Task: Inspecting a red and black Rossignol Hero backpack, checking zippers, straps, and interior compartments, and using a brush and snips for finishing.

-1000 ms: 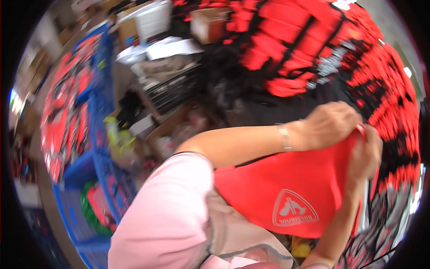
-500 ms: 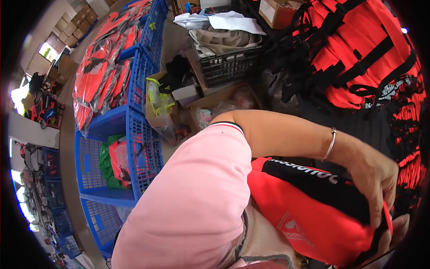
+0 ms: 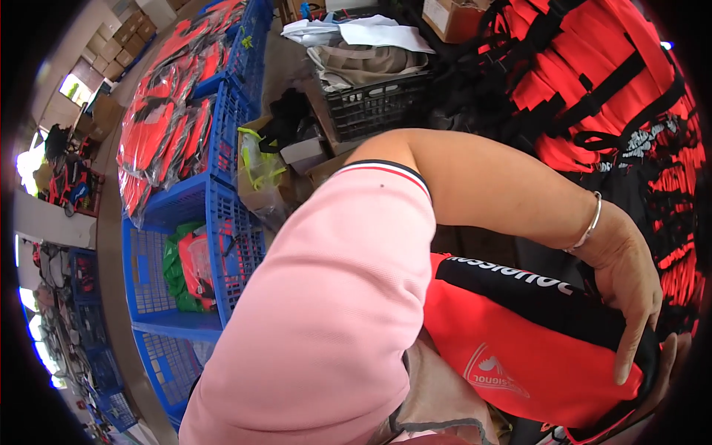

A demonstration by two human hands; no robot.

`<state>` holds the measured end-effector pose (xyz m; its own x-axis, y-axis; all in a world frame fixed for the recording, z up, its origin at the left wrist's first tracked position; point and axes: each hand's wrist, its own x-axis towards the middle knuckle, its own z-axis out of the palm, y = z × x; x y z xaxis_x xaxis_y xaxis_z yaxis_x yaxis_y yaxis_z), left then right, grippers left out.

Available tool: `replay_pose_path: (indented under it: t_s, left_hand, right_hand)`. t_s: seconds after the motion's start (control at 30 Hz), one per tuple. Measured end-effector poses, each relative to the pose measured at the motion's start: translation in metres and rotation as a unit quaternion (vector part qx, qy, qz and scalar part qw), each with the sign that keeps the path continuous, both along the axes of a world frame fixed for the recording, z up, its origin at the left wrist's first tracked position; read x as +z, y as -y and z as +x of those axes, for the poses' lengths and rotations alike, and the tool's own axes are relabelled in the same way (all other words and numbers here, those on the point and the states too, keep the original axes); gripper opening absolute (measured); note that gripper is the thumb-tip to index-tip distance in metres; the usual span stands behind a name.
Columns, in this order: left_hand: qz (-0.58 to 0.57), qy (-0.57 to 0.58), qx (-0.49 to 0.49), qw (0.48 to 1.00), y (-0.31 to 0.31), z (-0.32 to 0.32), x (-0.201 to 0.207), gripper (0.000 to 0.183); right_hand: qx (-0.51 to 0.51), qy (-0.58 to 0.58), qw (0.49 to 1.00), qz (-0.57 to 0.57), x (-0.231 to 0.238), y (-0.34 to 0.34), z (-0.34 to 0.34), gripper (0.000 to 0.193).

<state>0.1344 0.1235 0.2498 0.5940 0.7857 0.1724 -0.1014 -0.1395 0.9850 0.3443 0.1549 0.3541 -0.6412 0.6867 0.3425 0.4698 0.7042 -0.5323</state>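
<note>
A red bag [image 3: 512, 334] with a black panel and white printing lies across my lap at the lower right. Reaching across the view in a pink sleeve, my left arm ends at the bag's right end. There my left hand [image 3: 630, 282] bends over the black edge, one finger pressed down on the red cloth, its other fingers partly hidden; a silver bangle is on the wrist. Against the same end, at the right rim, my right hand [image 3: 670, 363] shows only in part, its fingers along the bag's edge.
Blue plastic crates [image 3: 174, 319] stand at the left, with plastic-wrapped red and black goods [image 3: 167, 126] heaped on top. A black crate [image 3: 378, 104] holds folded grey cloth. Red and black bags [image 3: 593, 74] pile up at the right. A carton [image 3: 263, 196] holds yellow-green material.
My left forearm has risen and its elbow bends more. The left fingers have shifted from pinching the bag's edge to pressing over its end. The bag has moved slightly right.
</note>
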Motion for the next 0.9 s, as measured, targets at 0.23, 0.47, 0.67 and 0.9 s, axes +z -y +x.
replay_pose_path:
  t_s: [0.23,0.47,0.67,0.9]
  left_hand:
    - [0.029,-0.049,0.057,0.997,-0.010,-0.033,0.016,0.051]
    - [-0.024,0.146,-0.008,0.989,-0.012,-0.002,-0.010,0.027]
    - [-0.119,0.199,0.003,0.973,-0.020,-0.004,0.002,0.029]
    - [-0.103,0.181,0.082,0.975,-0.015,0.018,0.017,0.030]
  right_hand:
    - [0.044,-0.008,0.996,0.072,-0.026,-0.041,-0.033,0.018]
    - [0.101,-0.053,0.987,-0.112,-0.036,-0.067,-0.033,0.025]
    - [0.083,-0.054,0.989,-0.113,-0.034,-0.074,-0.020,0.028]
    - [0.046,-0.028,0.998,-0.014,-0.032,-0.079,-0.023,0.029]
